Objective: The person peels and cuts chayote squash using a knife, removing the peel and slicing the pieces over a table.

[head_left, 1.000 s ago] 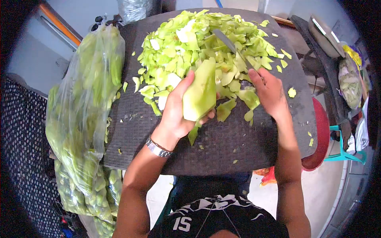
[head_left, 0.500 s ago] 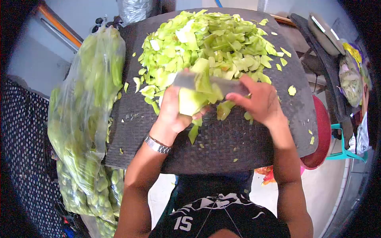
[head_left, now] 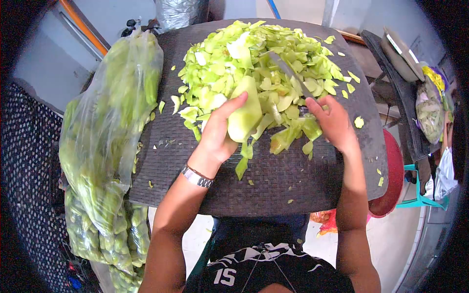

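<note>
The fingers of the left hand [head_left: 219,128], except the thumb, are mostly hidden behind the pale green vegetable [head_left: 245,113]. The right hand [head_left: 336,123] covers the handle of the knife [head_left: 289,71]. Beyond the bench's [head_left: 278,193] right edge, a red basin [head_left: 394,178] is partly hidden under it. Near the left edge, some bits [head_left: 168,142] are too small to identify. The picture's top cuts a silvery bag [head_left: 178,13] behind the far left corner.

Peelings [head_left: 220,63]: far part of table [head_left: 264,193]
Vegetable [head_left: 245,117]: in left hand [head_left: 217,128]
Knife [head_left: 293,76]: in right hand [head_left: 334,123]
Bag [head_left: 115,102]: left of table
Stool [head_left: 424,200]: right of table
</note>
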The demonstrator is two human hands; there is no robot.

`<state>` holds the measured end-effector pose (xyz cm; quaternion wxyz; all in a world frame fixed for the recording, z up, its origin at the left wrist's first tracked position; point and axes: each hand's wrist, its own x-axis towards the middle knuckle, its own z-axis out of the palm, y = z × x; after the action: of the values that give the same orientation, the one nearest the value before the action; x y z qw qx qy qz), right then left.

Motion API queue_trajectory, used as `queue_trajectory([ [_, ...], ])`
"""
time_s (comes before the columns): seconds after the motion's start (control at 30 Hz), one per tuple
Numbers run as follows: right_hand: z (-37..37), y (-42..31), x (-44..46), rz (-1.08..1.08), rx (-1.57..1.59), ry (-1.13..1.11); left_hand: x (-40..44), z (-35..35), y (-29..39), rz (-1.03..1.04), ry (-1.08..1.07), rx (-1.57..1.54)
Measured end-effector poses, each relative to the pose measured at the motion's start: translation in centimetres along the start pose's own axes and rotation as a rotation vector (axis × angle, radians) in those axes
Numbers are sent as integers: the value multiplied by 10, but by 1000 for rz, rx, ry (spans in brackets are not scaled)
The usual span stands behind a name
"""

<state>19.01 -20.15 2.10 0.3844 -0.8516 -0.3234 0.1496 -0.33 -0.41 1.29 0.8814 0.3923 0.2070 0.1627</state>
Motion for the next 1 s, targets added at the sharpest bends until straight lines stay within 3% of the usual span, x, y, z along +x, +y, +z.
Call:
queue_trajectory([
  [0.1,2,-15,-8,143,567,-380,0,8,1,81,34,-60],
  [0.23,6,-25,-19,107,633,-546,4,4,4,114,76,-198],
  [0.33,3,-33,-29,-112,572,-354,19,-27,2,55,4,-253],
  [0.53,30,-37,-46,-438,736,333,13,-20,7,98,110,-441],
  [0.57,32,-35,-44,-385,677,350,14,-20,6,85,126,-439],
  [0.6,25,-31,-36,-406,288,314,14,-19,6,87,127,-407],
  [0.67,4,-50,-32,45,130,-221,12,-19,5,97,142,-350],
  [0.7,9,-47,-39,107,257,-282,12,-18,5,69,195,-290],
  [0.8,13,-48,-71,14,308,-103,7,-8,3,70,183,-323],
  [1.0,21,-56,-120,148,343,-185,-13,11,-8,1,190,-346],
])
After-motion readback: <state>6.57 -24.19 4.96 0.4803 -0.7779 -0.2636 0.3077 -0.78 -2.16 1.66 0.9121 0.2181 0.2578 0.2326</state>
